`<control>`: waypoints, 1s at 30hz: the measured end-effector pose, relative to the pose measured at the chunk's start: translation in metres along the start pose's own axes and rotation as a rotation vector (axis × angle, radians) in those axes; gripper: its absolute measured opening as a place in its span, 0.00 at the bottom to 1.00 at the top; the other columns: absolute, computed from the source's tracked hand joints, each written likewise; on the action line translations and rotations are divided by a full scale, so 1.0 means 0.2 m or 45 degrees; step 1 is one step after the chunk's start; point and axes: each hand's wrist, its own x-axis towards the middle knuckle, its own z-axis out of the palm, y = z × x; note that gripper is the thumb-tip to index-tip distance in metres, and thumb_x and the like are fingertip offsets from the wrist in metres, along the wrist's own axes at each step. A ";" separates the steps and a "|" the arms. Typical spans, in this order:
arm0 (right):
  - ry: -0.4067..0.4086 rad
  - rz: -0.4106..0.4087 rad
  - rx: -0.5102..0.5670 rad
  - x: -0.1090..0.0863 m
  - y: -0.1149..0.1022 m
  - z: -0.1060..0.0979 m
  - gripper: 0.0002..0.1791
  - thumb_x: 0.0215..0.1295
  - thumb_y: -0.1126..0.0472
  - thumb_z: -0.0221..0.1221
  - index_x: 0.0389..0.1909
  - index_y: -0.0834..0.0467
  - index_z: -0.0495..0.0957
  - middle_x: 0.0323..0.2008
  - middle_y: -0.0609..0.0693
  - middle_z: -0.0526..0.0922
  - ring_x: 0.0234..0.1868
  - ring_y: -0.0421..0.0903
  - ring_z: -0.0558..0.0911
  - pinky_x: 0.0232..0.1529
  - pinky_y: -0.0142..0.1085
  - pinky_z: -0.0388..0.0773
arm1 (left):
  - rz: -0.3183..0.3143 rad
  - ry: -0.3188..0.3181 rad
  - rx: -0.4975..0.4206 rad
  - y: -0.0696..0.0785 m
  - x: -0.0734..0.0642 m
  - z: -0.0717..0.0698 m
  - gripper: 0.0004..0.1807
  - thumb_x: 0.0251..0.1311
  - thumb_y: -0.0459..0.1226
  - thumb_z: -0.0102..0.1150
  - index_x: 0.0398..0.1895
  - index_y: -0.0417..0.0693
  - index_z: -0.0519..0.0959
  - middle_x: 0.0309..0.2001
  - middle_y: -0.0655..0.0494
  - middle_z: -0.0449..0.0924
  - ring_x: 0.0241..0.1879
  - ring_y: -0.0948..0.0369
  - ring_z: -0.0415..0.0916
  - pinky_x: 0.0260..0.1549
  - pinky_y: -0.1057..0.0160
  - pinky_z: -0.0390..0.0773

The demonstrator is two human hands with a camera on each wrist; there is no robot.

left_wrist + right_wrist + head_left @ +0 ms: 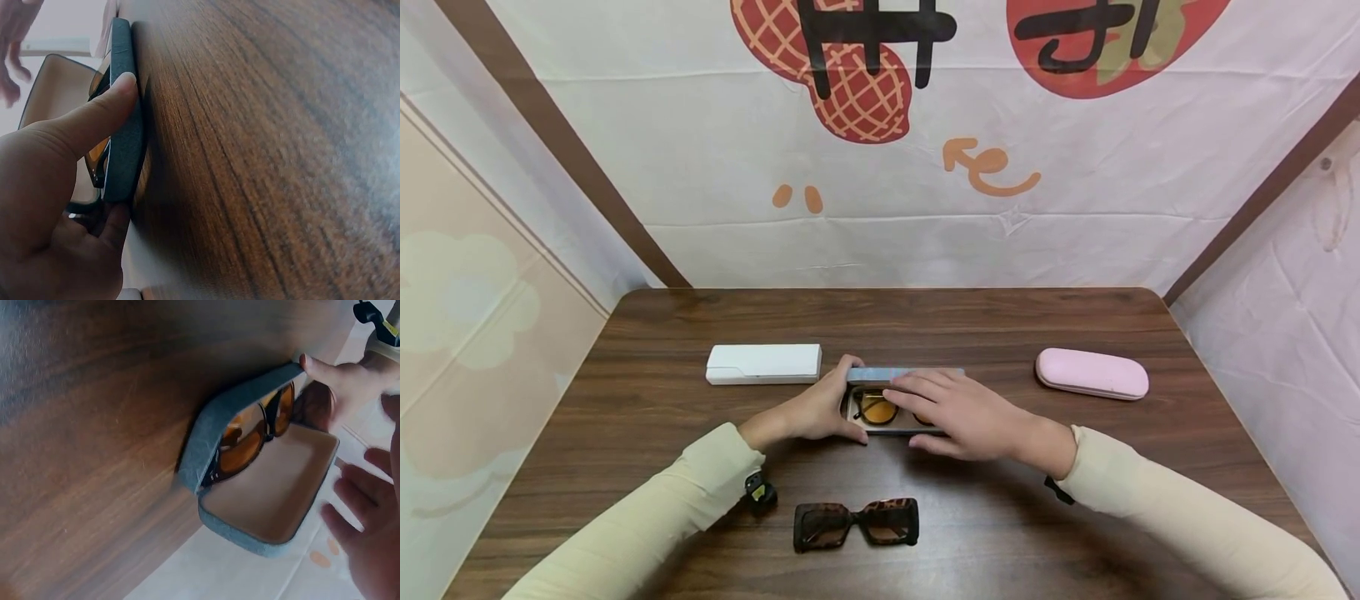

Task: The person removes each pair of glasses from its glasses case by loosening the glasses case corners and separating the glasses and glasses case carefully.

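A blue-grey glasses case [868, 375] stands open on the table, its raised lid showing a beige lining [275, 481] in the right wrist view. Inside lie sunglasses [240, 453] with orange lenses and dark frames. My left hand [820, 408] grips the case's left end, the thumb [106, 112] pressing along the front wall and fingers behind. Over the right half of the case is my right hand [966, 412], fingers extended and hiding part of the lid and one lens. In the right wrist view that hand [369, 512] appears beside the raised lid, holding nothing.
Tortoiseshell sunglasses [856, 525] lie folded nearer the front of the wooden table [1000, 533]. A white case [763, 364] sits left of the open one, and a pink glasses case [1092, 372] to the right. A printed white curtain [700, 167] hangs behind.
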 end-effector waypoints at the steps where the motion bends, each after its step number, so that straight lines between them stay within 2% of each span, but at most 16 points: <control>1: 0.049 -0.015 -0.029 0.00 0.00 0.01 0.34 0.68 0.52 0.66 0.71 0.59 0.70 0.68 0.56 0.73 0.69 0.52 0.70 0.66 0.51 0.69 | -0.004 -0.001 0.001 0.00 0.00 0.00 0.51 0.45 0.38 0.84 0.64 0.42 0.54 0.59 0.42 0.70 0.61 0.48 0.69 0.61 0.46 0.69; 5: 0.205 -0.064 -0.099 0.01 -0.01 0.02 0.29 0.61 0.60 0.69 0.64 0.61 0.76 0.59 0.53 0.80 0.61 0.50 0.77 0.60 0.45 0.75 | -0.012 -0.003 -0.002 0.00 0.00 0.01 0.52 0.45 0.38 0.84 0.64 0.42 0.54 0.59 0.41 0.69 0.60 0.48 0.70 0.61 0.46 0.69; 8: 0.255 -0.087 -0.098 0.02 -0.02 0.04 0.28 0.59 0.63 0.69 0.61 0.62 0.78 0.55 0.53 0.82 0.57 0.49 0.79 0.58 0.43 0.77 | -0.014 0.003 0.002 0.00 0.00 0.01 0.52 0.44 0.39 0.84 0.64 0.42 0.54 0.59 0.42 0.70 0.60 0.48 0.70 0.61 0.47 0.69; 15: 0.271 -0.045 -0.106 0.02 -0.04 0.06 0.24 0.61 0.62 0.69 0.59 0.62 0.80 0.52 0.53 0.84 0.53 0.49 0.82 0.54 0.41 0.80 | -0.016 0.010 0.009 0.00 0.00 0.01 0.52 0.43 0.39 0.85 0.64 0.43 0.54 0.58 0.42 0.70 0.60 0.48 0.69 0.61 0.47 0.68; 21: 0.295 0.008 -0.154 0.02 -0.06 0.10 0.26 0.57 0.61 0.72 0.56 0.63 0.81 0.50 0.54 0.86 0.51 0.49 0.84 0.54 0.41 0.80 | -0.018 0.006 0.003 0.00 0.00 0.01 0.52 0.44 0.39 0.84 0.64 0.43 0.55 0.58 0.43 0.70 0.60 0.49 0.69 0.61 0.47 0.69; 30: 0.230 0.139 -0.233 0.04 -0.07 0.18 0.25 0.62 0.57 0.70 0.56 0.66 0.81 0.52 0.59 0.85 0.53 0.53 0.85 0.53 0.44 0.81 | -0.026 0.005 -0.006 -0.01 0.00 0.00 0.52 0.44 0.39 0.84 0.65 0.43 0.54 0.59 0.42 0.70 0.61 0.48 0.69 0.62 0.47 0.68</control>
